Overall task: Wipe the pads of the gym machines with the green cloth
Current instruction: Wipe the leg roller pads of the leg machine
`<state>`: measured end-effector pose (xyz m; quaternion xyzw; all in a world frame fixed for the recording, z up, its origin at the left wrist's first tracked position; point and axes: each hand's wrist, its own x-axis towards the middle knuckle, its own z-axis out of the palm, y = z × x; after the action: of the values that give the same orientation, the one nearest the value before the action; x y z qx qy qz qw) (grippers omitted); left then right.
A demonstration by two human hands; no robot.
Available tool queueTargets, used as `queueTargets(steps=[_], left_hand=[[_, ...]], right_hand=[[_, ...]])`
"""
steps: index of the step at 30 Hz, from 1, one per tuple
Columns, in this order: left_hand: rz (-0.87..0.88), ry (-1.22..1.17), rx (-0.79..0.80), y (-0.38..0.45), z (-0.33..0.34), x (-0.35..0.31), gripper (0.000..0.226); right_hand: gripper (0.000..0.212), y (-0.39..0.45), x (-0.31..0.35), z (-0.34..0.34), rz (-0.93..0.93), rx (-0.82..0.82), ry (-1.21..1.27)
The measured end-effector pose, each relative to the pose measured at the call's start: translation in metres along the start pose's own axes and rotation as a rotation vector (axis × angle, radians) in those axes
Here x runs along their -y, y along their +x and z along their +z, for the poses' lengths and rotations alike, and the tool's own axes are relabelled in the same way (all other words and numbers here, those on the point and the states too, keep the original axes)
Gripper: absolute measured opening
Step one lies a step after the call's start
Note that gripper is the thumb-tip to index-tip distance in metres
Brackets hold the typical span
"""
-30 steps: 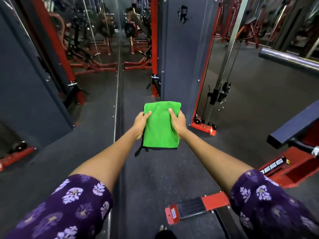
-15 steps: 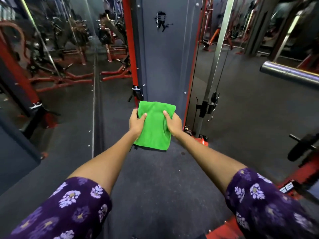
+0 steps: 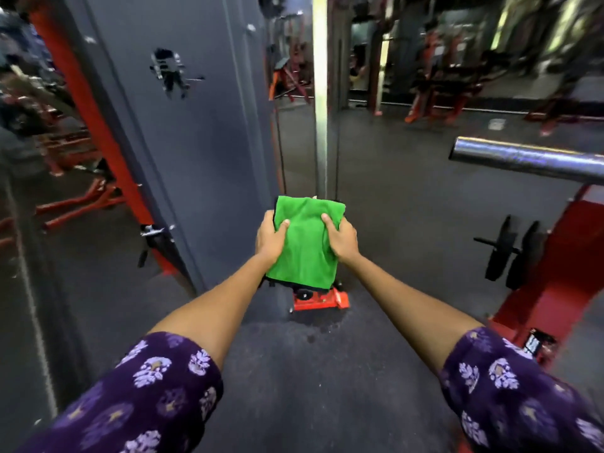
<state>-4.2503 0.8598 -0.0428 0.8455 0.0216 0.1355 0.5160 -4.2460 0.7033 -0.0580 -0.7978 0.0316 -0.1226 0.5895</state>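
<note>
View swung right since earlier, both hands [image 3: 271,241] [image 3: 341,238] still gripping folded green cloth [image 3: 304,246], thumbs on top

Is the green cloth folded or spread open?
Folded. The green cloth forms a compact rectangle, held between the left hand and right hand.

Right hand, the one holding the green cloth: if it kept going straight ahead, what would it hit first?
Probably the steel upright post right behind the green cloth that the right hand holds, though depth is unclear.

No legible text or labels
</note>
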Motion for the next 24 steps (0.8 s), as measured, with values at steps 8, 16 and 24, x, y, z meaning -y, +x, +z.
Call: queueTargets(steps=[8, 16, 24], left_hand=[[0.124, -0.029, 0.135, 0.11, 0.114, -0.001, 0.026], [0.131, -0.071, 0.294, 0.241, 0.218, -0.005, 0.022], [-0.003, -0.19, 0.402, 0.321, 0.322, -0.03, 0.018]], right_hand=[[0.043, 0.109, -0.048, -0.038, 0.173, -0.1, 0.024], [0.05, 0.238, -0.088, -0.071, 0.252, -0.132, 0.09], [0.047, 0.334, -0.12, -0.114, 0.298, -0.357, 0.009]])
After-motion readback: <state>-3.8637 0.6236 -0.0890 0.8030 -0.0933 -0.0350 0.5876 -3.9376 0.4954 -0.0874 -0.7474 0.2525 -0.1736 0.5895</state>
